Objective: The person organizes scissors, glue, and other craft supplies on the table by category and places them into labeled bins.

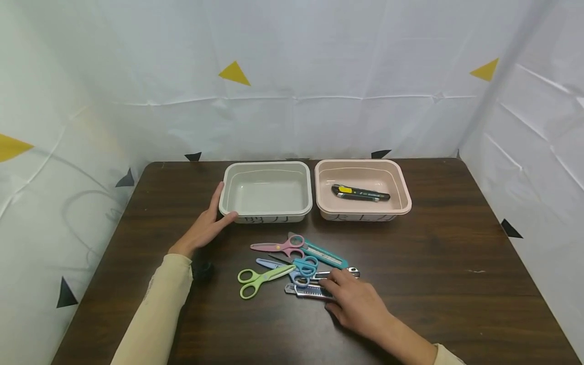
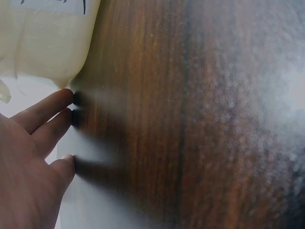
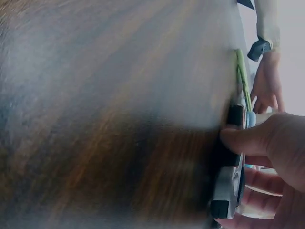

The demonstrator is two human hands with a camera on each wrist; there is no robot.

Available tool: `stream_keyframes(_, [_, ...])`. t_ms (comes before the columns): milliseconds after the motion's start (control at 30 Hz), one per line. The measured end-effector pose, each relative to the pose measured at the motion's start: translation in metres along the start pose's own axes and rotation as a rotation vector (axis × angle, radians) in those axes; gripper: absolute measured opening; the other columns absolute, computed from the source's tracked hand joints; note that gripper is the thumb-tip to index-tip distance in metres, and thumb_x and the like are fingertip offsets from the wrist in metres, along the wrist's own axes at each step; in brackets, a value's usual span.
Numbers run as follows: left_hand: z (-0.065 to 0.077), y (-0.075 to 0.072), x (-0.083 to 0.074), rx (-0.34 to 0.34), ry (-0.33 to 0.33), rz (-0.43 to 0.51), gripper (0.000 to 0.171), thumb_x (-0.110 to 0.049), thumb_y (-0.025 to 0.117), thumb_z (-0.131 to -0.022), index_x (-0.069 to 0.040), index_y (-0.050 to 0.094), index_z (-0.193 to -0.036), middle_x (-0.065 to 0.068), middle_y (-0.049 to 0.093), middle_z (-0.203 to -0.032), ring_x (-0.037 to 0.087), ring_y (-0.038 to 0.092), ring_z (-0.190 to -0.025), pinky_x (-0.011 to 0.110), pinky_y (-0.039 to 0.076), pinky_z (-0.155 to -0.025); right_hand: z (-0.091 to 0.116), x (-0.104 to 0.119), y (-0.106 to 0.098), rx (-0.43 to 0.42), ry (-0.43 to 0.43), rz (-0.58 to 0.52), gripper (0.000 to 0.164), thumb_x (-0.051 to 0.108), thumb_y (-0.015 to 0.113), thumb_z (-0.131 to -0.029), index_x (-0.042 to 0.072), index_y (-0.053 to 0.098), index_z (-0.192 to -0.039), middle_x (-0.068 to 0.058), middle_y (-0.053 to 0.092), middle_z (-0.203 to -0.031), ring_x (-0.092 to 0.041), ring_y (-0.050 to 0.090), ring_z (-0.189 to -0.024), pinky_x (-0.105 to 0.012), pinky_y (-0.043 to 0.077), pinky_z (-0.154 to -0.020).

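My left hand (image 1: 205, 228) lies against the left side of a pale grey-green bin (image 1: 274, 213), thumb at its front corner and fingers extended. At the front of the scattered tools, my right hand (image 1: 360, 304) pinches a silver box cutter (image 1: 310, 291) between thumb and fingers. The right wrist view shows that box cutter (image 3: 225, 188) low against the table. Just behind it is another silver box cutter (image 1: 321, 275). Green scissors (image 1: 260, 280), teal-handled scissors (image 1: 306, 266), light blue scissors (image 1: 301, 280) and pink scissors (image 1: 274, 247) overlap beside a teal box cutter (image 1: 326, 255).
Right of the grey-green bin stands a pink bin (image 1: 365, 210), holding black box cutters (image 1: 362, 193), one with a yellow slider. Both bins sit near the back edge of the dark wooden table (image 1: 438, 284). White sheeting (image 1: 342, 126) surrounds the back and sides.
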State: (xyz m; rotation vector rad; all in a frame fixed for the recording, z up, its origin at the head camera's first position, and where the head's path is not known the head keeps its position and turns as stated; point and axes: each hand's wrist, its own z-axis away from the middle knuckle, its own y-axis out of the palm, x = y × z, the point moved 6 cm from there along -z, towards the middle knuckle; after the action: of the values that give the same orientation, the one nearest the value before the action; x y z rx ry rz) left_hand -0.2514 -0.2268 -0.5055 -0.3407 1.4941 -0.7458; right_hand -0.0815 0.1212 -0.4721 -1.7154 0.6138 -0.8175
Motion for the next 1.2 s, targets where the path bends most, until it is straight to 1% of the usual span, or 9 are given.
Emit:
stream_keyframes(133, [0.000,0.000,0.001,-0.004,0.007,0.007,0.089,-0.059,0.055,-0.094,-0.053,-0.014,-0.150,0.010,0.019,-0.161,0.042,0.035,-0.137,0.069,0.028,-0.103,-0.001,0.002,-0.001,0.009,-0.001,0.037,0.040,0.023,0.082,-0.076,0.017,0.069,-0.113,0.004,0.056,-0.100,-0.015,0.056,-0.089,-0.031,0.045,-0.050])
stream_keyframes(267, [0.000,0.000,0.000,-0.004,0.011,0.008,0.088,-0.058,0.055,-0.094,-0.055,-0.014,-0.149,0.010,0.019,-0.161,0.043,0.035,-0.137,0.069,0.028,-0.103,-0.001,0.003,-0.008,0.049,0.014,0.071,0.038,0.021,0.083,-0.072,0.017,0.069,-0.107,0.003,0.056,-0.096,-0.017,0.057,-0.086,-0.032,0.044,-0.048])
stream_keyframes(467, [0.000,0.000,0.001,-0.006,0.008,-0.003,0.090,-0.059,0.055,-0.093,-0.049,-0.013,-0.152,0.011,0.019,-0.161,0.043,0.035,-0.137,0.070,0.028,-0.102,0.001,0.000,-0.016,0.132,0.053,0.093,0.034,0.017,0.082,-0.070,0.017,0.069,-0.101,0.003,0.057,-0.091,-0.018,0.058,-0.085,-0.034,0.045,-0.049])
stream_keyframes(500, [0.000,0.000,0.001,-0.007,0.007,-0.004,0.090,-0.059,0.055,-0.093,-0.050,-0.013,-0.152,0.011,0.019,-0.161,0.044,0.035,-0.137,0.070,0.028,-0.102,0.002,-0.001,-0.016,0.140,0.053,0.099,0.034,0.017,0.082,-0.069,0.017,0.069,-0.100,0.003,0.057,-0.090,-0.018,0.058,-0.084,-0.034,0.046,-0.050])
stream_keyframes(733, [0.000,0.001,-0.001,-0.007,0.004,0.004,0.089,-0.059,0.055,-0.094,-0.052,-0.013,-0.150,0.011,0.020,-0.161,0.044,0.035,-0.137,0.070,0.028,-0.102,0.007,-0.003,-0.022,0.139,0.036,0.103,0.031,0.012,0.081,-0.066,0.017,0.069,-0.093,0.004,0.057,-0.084,-0.019,0.059,-0.081,-0.034,0.044,-0.048])
stream_keyframes(900, [0.000,0.001,0.000,-0.009,-0.006,0.011,0.089,-0.059,0.055,-0.093,-0.052,-0.013,-0.151,0.012,0.020,-0.161,0.044,0.035,-0.137,0.070,0.027,-0.102,0.007,-0.002,-0.025,0.176,0.029,0.090,0.034,0.012,0.084,-0.065,0.018,0.069,-0.095,0.005,0.058,-0.085,-0.019,0.060,-0.081,-0.034,0.045,-0.049])
stream_keyframes(1000, [0.000,0.000,0.000,-0.007,-0.008,0.012,0.090,-0.059,0.055,-0.093,-0.050,-0.012,-0.152,0.012,0.019,-0.161,0.044,0.034,-0.137,0.070,0.027,-0.102,0.005,-0.002,-0.032,0.166,0.023,0.092,0.037,0.013,0.086,-0.065,0.018,0.070,-0.097,0.005,0.059,-0.088,-0.019,0.060,-0.082,-0.034,0.047,-0.051])
stream_keyframes(1200, [0.001,0.000,0.000,-0.001,-0.010,0.015,0.088,-0.059,0.055,-0.094,-0.055,-0.013,-0.149,0.011,0.019,-0.161,0.043,0.034,-0.138,0.070,0.027,-0.102,-0.003,-0.009,-0.056,0.095,0.033,0.090,0.041,0.013,0.088,-0.066,0.017,0.070,-0.103,0.005,0.060,-0.091,-0.016,0.059,-0.081,-0.031,0.047,-0.052])
